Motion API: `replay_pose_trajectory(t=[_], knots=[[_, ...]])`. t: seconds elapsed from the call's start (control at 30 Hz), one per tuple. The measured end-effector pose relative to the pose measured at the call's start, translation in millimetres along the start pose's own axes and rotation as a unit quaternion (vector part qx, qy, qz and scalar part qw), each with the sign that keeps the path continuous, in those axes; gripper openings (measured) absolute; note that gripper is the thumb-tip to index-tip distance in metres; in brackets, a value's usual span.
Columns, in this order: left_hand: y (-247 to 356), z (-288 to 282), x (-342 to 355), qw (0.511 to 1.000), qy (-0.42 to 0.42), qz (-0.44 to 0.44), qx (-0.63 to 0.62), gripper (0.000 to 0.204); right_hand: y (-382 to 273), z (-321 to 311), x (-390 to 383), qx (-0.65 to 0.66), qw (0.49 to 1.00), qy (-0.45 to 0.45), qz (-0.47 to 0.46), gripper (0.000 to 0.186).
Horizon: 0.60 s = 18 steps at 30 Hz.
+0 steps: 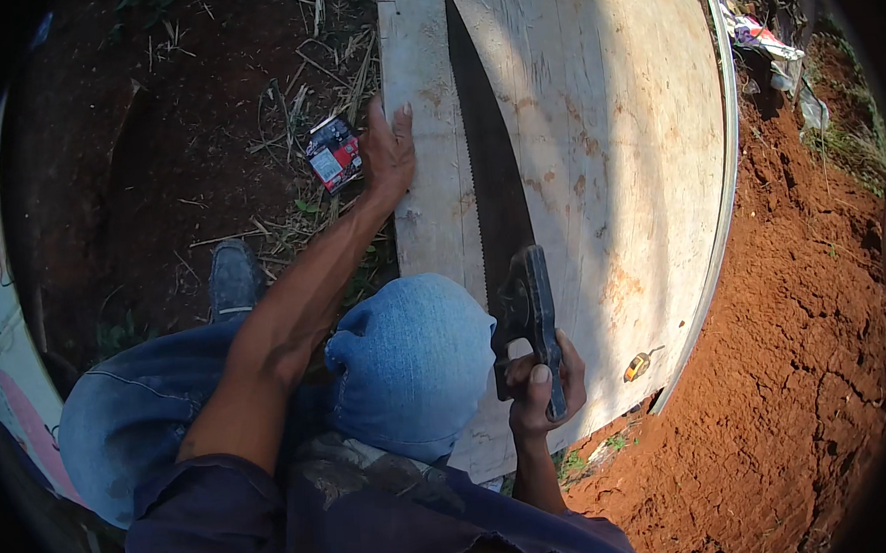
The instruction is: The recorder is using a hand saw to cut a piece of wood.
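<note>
My right hand (544, 386) is closed around the dark handle of a handsaw (498, 173). The saw's long brown blade lies over a pale plywood board (594, 98) and points away from me, teeth toward the left. My left hand (388, 151) is at the board's left edge, thumb and fingers apart and stretched forward, holding no loose thing. The thumb side is over the wood. Whether any fingertips curl under the edge is hidden. My denim-covered knee (413, 363) is over the near left part of the board, close to the saw handle.
A red and black packet (334, 154) lies on dark soil by my left hand. A yellow tape measure (638, 366) rests near the board's right corner. Reddish earth (788, 359) spreads at right, with litter (766, 39) beyond. A painted panel (4, 309) stands far left.
</note>
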<state>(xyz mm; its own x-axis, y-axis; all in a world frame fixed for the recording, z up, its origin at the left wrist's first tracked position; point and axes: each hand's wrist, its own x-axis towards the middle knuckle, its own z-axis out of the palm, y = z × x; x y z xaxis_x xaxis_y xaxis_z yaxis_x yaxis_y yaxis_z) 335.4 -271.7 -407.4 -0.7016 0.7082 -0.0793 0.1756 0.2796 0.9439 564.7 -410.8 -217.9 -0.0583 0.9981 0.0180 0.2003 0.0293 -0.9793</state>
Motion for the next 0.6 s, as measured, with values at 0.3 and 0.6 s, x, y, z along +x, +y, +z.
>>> replay_pose_trajectory(t=[0.3, 0.6], knots=[[-22, 1, -14, 0.999, -0.024, -0.016, 0.021, 0.044, 58, 78, 119, -0.009, 1.000, -0.005, -0.012, 0.034], [2, 19, -16, 0.999, -0.040, -0.030, -0.010, 0.046, 58, 72, 131, -0.028, 0.998, 0.013, -0.058, 0.034]])
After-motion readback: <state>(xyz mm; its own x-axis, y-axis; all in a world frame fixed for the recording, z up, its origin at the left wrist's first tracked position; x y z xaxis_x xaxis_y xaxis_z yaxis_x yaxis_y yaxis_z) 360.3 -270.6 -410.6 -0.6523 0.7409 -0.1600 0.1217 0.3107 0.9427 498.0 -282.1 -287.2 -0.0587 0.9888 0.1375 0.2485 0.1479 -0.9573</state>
